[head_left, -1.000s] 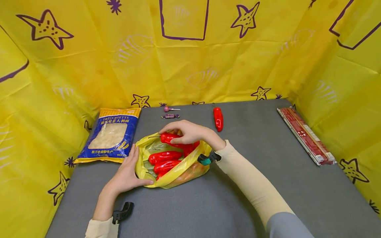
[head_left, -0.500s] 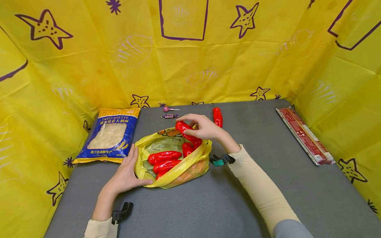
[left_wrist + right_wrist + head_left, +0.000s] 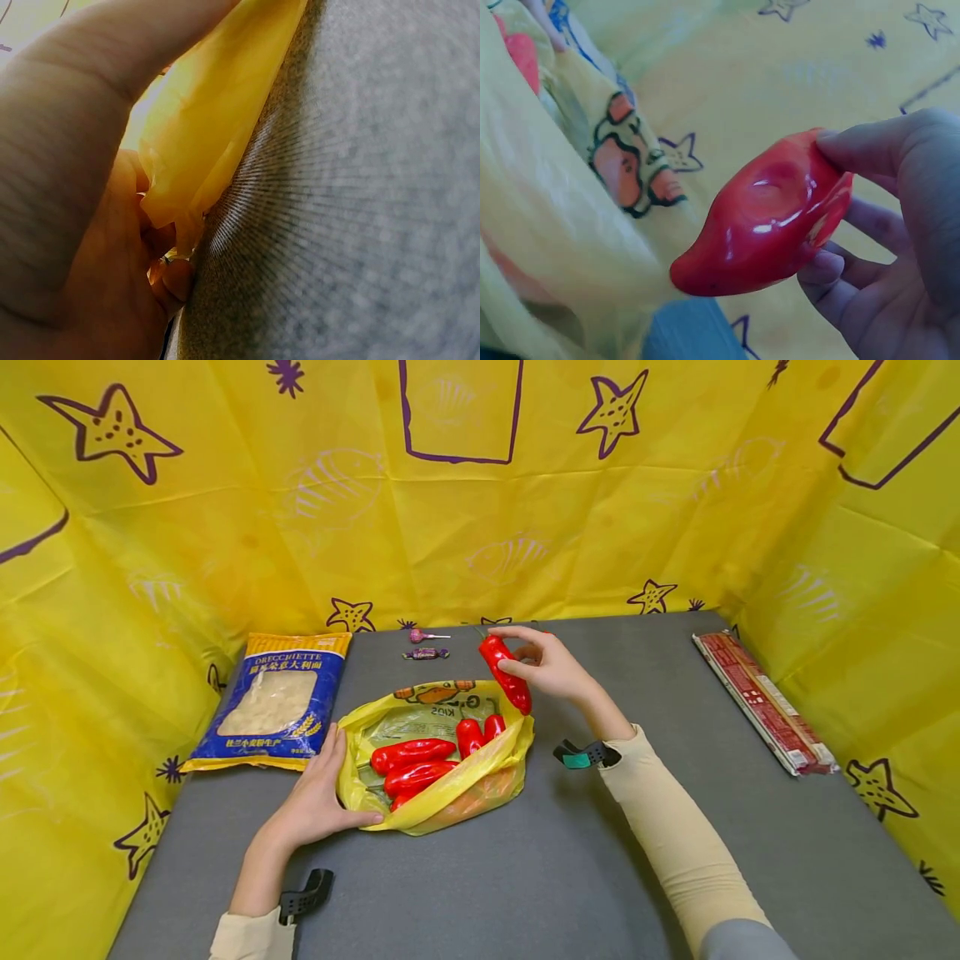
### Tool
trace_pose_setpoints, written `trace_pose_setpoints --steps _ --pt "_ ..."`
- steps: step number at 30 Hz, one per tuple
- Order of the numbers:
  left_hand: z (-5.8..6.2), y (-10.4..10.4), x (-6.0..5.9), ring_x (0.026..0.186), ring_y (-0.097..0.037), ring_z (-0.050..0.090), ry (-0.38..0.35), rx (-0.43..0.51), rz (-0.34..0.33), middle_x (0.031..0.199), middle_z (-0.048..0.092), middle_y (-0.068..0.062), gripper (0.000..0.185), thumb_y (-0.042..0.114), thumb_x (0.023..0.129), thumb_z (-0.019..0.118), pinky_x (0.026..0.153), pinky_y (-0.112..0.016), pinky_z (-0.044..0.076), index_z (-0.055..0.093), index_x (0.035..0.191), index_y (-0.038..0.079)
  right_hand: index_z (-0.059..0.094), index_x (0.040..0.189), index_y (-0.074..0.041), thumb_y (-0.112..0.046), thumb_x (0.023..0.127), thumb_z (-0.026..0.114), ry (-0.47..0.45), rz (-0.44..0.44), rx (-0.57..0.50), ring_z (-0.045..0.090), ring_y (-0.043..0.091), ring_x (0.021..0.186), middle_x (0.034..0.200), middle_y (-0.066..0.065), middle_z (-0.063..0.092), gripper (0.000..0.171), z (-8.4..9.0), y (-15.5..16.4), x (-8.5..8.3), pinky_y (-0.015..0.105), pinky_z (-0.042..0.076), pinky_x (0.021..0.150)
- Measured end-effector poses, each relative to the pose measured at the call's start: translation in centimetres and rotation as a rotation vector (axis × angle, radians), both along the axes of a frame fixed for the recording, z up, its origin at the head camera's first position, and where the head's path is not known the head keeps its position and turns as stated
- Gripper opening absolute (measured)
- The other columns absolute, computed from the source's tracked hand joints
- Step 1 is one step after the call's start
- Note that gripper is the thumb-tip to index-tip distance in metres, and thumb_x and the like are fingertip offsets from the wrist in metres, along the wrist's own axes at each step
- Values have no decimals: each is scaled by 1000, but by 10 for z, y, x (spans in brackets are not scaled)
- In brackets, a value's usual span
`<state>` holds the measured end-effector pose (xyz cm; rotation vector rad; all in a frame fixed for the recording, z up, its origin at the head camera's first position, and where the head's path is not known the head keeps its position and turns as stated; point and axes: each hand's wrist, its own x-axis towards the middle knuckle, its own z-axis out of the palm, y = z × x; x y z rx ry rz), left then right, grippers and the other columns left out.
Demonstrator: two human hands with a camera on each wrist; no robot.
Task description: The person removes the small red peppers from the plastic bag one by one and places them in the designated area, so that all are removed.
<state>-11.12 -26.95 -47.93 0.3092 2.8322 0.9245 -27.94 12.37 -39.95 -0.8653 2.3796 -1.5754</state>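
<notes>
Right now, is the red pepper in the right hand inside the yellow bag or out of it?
Out. The right hand holds the red pepper clear above the yellow bag, whose open mouth the left hand grips.

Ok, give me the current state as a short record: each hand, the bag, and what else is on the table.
right hand: holds a red pepper above the far edge of the bag
left hand: grips the near left edge of the yellow plastic bag
bag contents: several red peppers, lying in the open mouth
table: grey mat
left side: blue pasta packet
far edge: lollipop, wrapped candy
right side: long red packet
</notes>
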Motion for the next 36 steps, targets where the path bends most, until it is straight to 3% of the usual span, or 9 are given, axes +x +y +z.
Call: trace_pose_setpoints --steps 4,8,14,20,23,28,36 --pt "0 0 0 160 -54 4 -2 3 -1 176 -10 -25 149 60 71 93 120 -78 15 -1 168 -3 56 154 -14 -18 103 71 -48 -77 -21 70 34 97 133 20 65 53 -4 17 -9 32 59 62" --pt "0 -1 -1 160 -52 3 -8 6 -2 176 -10 -24 149 60 71 93 120 -78 15 -1 168 -3 57 153 -12 -17 103 71 -85 -164 -9 70 36 107 139 21 62 53 -14 35 -19 28 62 74" --pt "-1 -2 -1 161 -51 2 -7 8 -4 176 -11 -23 149 60 71 94 121 -78 14 -1 168 -3 57 153 -12 -16 103 71 -98 -304 16 68 37 102 151 15 58 53 -34 64 -33 21 56 75" --pt "-1 -1 -1 160 -52 2 -10 8 0 176 -10 -24 150 61 70 94 121 -78 14 -1 168 -2 56 154 -12 -19 103 71 -118 -414 38 67 29 95 151 17 58 54 -49 89 -43 21 56 72" --pt "0 -1 -1 160 -52 3 -4 7 1 176 -10 -24 150 61 70 94 121 -78 14 -1 168 -3 56 155 -11 -20 103 71 -109 -460 62 67 33 100 151 18 57 55 -54 98 -47 19 55 72" --pt "1 -1 -1 160 -53 2 -7 5 7 177 -10 -23 150 62 70 93 121 -78 14 -1 168 -2 55 155 -10 -21 104 70 -96 -499 124 64 37 108 150 18 58 54 -61 107 -55 17 51 76" --pt "-1 -1 2 160 -53 4 -14 8 13 177 -9 -23 150 63 71 93 120 -79 14 -1 168 -1 55 154 -8 -24 104 69 -108 -500 189 60 40 125 149 20 59 55 -75 107 -75 33 51 92"
